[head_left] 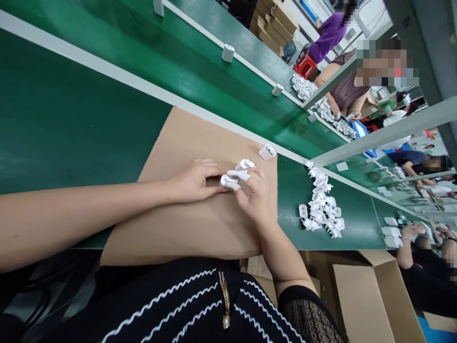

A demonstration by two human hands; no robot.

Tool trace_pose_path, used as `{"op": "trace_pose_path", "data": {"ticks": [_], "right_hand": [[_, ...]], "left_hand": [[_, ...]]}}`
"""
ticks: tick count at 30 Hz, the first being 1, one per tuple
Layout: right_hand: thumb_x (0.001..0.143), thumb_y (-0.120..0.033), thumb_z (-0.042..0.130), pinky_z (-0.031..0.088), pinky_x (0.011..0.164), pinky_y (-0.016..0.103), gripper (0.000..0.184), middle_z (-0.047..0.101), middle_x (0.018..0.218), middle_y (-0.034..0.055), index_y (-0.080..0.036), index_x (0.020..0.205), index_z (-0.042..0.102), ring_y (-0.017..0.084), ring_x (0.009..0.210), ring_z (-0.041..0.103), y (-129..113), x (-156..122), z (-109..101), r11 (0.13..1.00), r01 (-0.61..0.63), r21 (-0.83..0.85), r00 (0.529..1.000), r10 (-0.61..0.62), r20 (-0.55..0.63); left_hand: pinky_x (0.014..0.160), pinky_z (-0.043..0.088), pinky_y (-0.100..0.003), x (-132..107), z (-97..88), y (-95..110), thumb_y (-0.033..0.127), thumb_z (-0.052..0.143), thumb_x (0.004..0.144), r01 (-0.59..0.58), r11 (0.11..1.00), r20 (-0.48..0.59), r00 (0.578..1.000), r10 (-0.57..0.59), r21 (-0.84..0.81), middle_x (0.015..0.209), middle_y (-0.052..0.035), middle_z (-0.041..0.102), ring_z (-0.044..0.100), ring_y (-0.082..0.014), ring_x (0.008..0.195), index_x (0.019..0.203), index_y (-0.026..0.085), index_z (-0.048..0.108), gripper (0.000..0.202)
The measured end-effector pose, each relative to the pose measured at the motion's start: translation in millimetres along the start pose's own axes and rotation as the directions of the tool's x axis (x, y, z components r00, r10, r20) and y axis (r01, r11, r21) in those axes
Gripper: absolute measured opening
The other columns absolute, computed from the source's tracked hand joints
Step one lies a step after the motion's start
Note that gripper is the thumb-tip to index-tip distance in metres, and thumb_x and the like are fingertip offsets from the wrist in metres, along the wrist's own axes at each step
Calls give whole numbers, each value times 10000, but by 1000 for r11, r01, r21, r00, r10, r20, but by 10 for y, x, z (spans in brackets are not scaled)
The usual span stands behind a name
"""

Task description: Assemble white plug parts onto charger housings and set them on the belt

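Both hands meet over a sheet of cardboard [178, 224] on the green bench. My right hand [255, 193], with white finger cots on its thumb and forefinger, pinches a small white plug piece [225, 180]. From the other side, the thumb and fingertips of my left hand [202, 180] close on the same piece, which they partly hide. Just beyond the right fingers lies another white plug piece with metal pins [244, 164]. A white charger housing [267, 152], its open end showing, sits near the cardboard's far right corner.
A pile of white plug pieces [321, 205] lies right of the cardboard. Beyond a pale rail, white adapters [228, 53] stand along a green belt [200, 85]. An open carton [367, 290] is below the bench edge at right. Co-workers [352, 88] sit across and to the right.
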State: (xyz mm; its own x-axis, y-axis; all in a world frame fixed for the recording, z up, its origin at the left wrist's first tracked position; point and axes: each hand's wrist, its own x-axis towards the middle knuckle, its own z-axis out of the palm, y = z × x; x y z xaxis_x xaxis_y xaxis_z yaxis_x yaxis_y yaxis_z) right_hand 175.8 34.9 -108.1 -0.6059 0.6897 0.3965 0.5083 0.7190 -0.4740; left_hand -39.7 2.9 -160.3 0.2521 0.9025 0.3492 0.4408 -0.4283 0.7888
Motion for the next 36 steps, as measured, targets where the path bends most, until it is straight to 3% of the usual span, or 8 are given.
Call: {"op": "trace_pose_path", "data": {"ticks": [6, 10, 15, 18, 25, 30, 36], "right_hand": [[855, -70, 610, 535, 1029, 453, 343, 773, 1010, 67, -252, 1078, 797, 270, 1064, 653, -2, 68, -24, 1000, -13, 26, 999, 12, 48], [840, -72, 615, 532, 1057, 431, 349, 773, 995, 35, -285, 1044, 800, 248, 1064, 682, 34, 82, -13, 992, -40, 121, 997, 31, 76], [905, -160, 618, 535, 1060, 425, 304, 776, 1082, 61, -287, 1124, 785, 252, 1098, 702, -59, 10, -15, 981, -89, 171, 993, 100, -58], [925, -186, 631, 521, 1094, 434, 284, 775, 1150, 61, -296, 1144, 775, 260, 1156, 690, -121, -1, -56, 982, -129, 140, 989, 138, -55], [871, -85, 588, 538, 1063, 426, 372, 762, 1082, 71, -271, 1138, 769, 260, 1123, 686, -55, 12, -24, 997, -37, 74, 998, 34, 44], [817, -23, 569, 569, 951, 401, 398, 745, 1022, 89, -227, 1093, 770, 272, 1039, 684, -67, 68, -26, 996, -47, -81, 992, 56, 113], [820, -83, 641, 550, 997, 416, 402, 778, 1041, 56, -273, 1148, 774, 270, 1068, 680, -44, -5, 23, 994, -110, 8, 993, 110, 41]], "left_hand": [[963, 495, -421, 6, 10, -4, 512, 720, 924, -1, 999, -15, 1000, 1, -33, 1087, -40, 798, 704, -263, 1007, 1074, 243, 784, 315], [938, 526, -422, 32, 2, -2, 555, 770, 865, 58, 994, 11, 998, -58, -92, 1069, -38, 802, 708, -280, 1011, 1038, 263, 799, 341], [958, 532, -437, 45, -8, -3, 551, 758, 868, 65, 994, 10, 998, -64, -89, 1094, -51, 803, 712, -290, 1033, 1041, 264, 807, 338], [963, 529, -440, 40, -4, -17, 530, 762, 867, 60, 995, 3, 998, -59, -77, 1098, -44, 804, 713, -287, 1030, 1054, 268, 807, 325], [1023, 506, -442, 30, 3, -22, 495, 745, 883, 31, 996, -20, 999, -33, -80, 1120, -28, 804, 719, -276, 1056, 1072, 275, 813, 298], [957, 521, -425, 28, 8, 2, 498, 762, 870, 46, 997, -28, 998, -48, -68, 1064, -33, 808, 716, -272, 1000, 1035, 261, 808, 293], [949, 515, -456, -2, 72, 5, 533, 739, 879, 65, 998, -55, 996, -66, -19, 1016, -62, 795, 702, -295, 988, 1050, 251, 790, 333]]}}
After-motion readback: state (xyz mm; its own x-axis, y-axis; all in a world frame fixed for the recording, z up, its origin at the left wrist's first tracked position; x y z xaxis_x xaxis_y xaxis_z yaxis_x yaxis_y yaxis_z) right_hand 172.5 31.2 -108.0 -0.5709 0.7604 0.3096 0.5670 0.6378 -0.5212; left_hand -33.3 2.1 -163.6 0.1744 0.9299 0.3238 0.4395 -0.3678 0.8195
